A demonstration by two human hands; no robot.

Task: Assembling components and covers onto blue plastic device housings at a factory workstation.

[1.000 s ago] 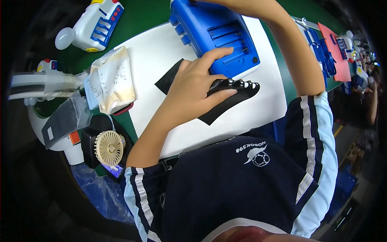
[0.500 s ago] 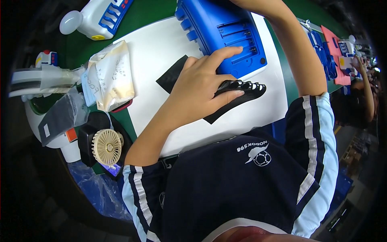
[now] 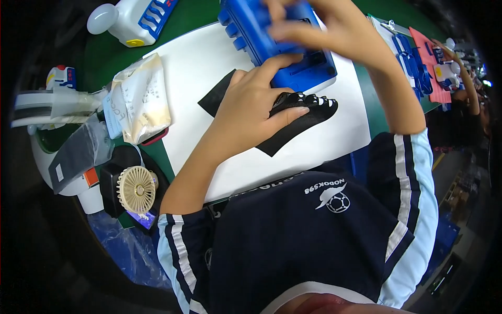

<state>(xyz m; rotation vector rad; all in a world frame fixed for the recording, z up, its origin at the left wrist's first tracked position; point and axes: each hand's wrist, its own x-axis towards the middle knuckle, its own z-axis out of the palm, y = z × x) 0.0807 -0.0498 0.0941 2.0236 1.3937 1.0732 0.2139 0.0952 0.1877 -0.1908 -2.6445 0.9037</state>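
While the work is under way, the white surface (image 3: pixel 198 68) carries a blue plastic housing (image 3: pixel 293 47) at its far edge, with a flat black sheet (image 3: pixel 285 133) lying just nearer the person, toward the middle. Both hands bear on these parts. The right hand (image 3: pixel 314 23) rests on top of the blue housing, fingers curled over its upper face; whether it grips or merely presses cannot be told. The left hand (image 3: pixel 251 110) lies flat, its thumb against the near edge of the housing and its fingers spread over the black sheet and a black toothed strip (image 3: pixel 311 100) with white tips, pinning rather than clamping it. As a judgement, the strip is not yet seated in the housing: it lies on the sheet, touching the housing's near edge, so positioning appears in hand and joining is left. Along the left edge sit a crumpled clear bag (image 3: pixel 138 99), a small round cream fan (image 3: pixel 137 188), and, at the far left corner, a white and blue toy body (image 3: pixel 136 18).
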